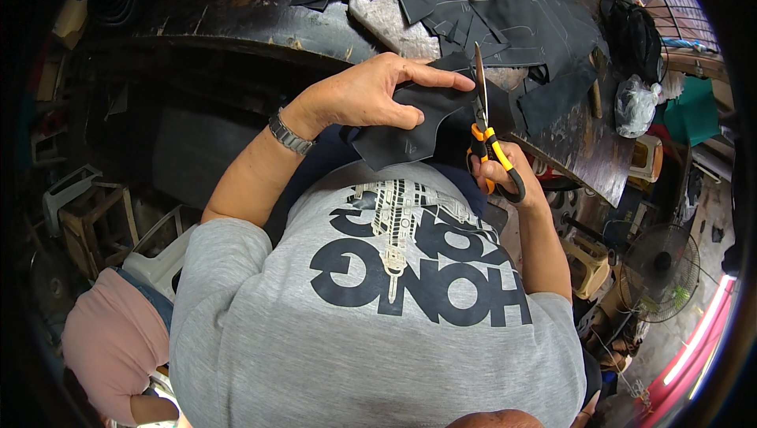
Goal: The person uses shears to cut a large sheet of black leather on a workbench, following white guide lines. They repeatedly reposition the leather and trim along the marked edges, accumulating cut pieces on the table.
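My left hand (386, 91) grips a cut piece of black leather-like material (404, 135) between thumb and fingers, just in front of the table's near edge. Pale chalk-like marks show on the piece's lower part. In my right hand (512, 172) is a pair of scissors (482, 105) with yellow and black handles, its blades pointing up and away from me. The blades stand close beside the right edge of the piece, near my left fingertips; I cannot tell whether they touch it.
Many cut black pieces (505, 26) are heaped on the dark table (236, 14), around a pale slab (390, 22). A clear plastic bag (635, 105) lies at its right end. Stools (102, 219) stand at left, a fan (661, 270) at right. Another person in pink (114, 341) is at lower left.
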Demonstrator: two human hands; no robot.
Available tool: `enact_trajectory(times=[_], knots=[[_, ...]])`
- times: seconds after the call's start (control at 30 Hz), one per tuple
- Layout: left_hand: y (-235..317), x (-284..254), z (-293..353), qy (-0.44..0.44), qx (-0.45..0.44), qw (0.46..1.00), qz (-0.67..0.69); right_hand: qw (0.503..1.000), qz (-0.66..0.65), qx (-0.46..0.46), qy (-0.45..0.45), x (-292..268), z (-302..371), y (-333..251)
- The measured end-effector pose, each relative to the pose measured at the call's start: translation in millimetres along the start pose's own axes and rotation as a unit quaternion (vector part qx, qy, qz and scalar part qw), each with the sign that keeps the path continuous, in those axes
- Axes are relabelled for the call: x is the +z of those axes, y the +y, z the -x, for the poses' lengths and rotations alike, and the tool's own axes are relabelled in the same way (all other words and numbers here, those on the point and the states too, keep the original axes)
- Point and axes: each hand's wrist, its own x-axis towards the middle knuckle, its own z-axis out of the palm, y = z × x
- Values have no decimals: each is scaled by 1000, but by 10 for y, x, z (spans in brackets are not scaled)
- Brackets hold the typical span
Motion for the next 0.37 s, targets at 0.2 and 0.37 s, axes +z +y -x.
enact_trajectory(times=[0.2,0.37], knots=[[-9,-21,12,-8,-19,1000,3,1000,12,23,13,-22,56,8],[-16,-29,5,-11,-39,999,10,996,58,58,24,-44,98,-11]])
